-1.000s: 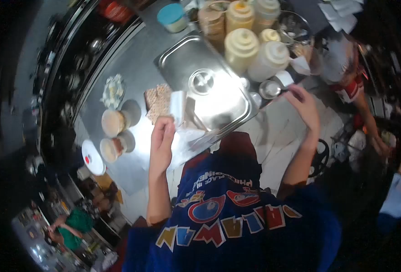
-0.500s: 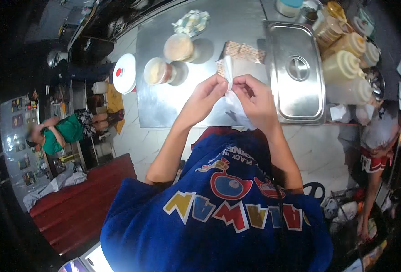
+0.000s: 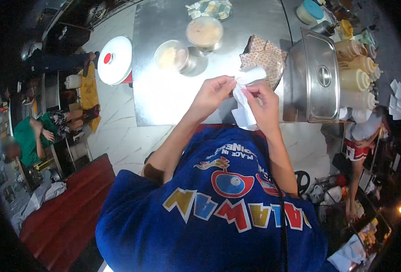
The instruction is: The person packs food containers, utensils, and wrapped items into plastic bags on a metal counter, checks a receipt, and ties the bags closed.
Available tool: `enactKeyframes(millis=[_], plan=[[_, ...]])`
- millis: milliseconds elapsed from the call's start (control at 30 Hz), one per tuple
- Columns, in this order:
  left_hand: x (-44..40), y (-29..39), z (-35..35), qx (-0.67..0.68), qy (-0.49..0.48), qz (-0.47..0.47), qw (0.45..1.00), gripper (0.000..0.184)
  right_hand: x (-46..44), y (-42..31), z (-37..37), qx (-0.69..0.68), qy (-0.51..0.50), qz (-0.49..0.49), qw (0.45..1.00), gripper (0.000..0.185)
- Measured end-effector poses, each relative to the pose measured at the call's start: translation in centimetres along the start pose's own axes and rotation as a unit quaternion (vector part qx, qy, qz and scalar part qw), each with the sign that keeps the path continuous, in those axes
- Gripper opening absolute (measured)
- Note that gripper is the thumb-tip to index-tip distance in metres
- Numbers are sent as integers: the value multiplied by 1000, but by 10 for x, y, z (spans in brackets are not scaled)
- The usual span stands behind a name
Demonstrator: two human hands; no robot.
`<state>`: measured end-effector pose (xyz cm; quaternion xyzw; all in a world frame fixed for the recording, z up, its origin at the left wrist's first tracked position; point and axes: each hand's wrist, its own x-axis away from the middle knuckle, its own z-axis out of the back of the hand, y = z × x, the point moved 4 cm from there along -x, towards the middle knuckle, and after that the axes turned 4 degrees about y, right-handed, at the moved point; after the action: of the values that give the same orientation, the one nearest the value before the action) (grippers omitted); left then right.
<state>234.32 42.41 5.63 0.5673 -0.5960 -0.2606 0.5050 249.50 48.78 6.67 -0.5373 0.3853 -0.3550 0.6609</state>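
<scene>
Pinching the white strip (image 3: 244, 111) from one side, the left hand (image 3: 215, 94) reaches in over the near edge of the counter (image 3: 157, 115), its thumb and index fingertip pressed together on the material and the other fingers curled beneath. The right hand (image 3: 265, 103) comes in from the opposite side, slightly nearer the body, with its own thumb-and-finger grip closed on the same strip just below. Both forearms angle inward in front of the blue shirt (image 3: 200, 240), elbows bent and set apart.

The strip is held up between the hands; its upper end fans toward the patterned bundle (image 3: 266, 56), though whether the two touch cannot be told, and its lower end hangs in front of the right wrist's inner side. Half a second ago that upper end stood narrow and upright; now it has opened out and tipped to the right. A second ago only the left hand had it, while the right was away beside a small metal bowl. The view has shifted too, so the lidded steel pan (image 3: 323, 54) sits farther right.

Upside down across the shirt, large multicoloured letters read "ALAWAN", with one more partly cut off by a fold; smaller white lettering includes "PLACE IN".
</scene>
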Motion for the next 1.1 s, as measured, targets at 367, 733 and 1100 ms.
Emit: enactKeyframes(millis=[367,733,1100], plan=[[-5,2,32,29,-16,3,999,19,4,5,-24,39,34,-23,998,11],[-63,7,33,-7,17,-61,998,18,-57,1,4,-14,33,-53,998,14],[-95,13,7,-17,-49,-32,998,16,-86,20,15,12,12,-49,999,16]])
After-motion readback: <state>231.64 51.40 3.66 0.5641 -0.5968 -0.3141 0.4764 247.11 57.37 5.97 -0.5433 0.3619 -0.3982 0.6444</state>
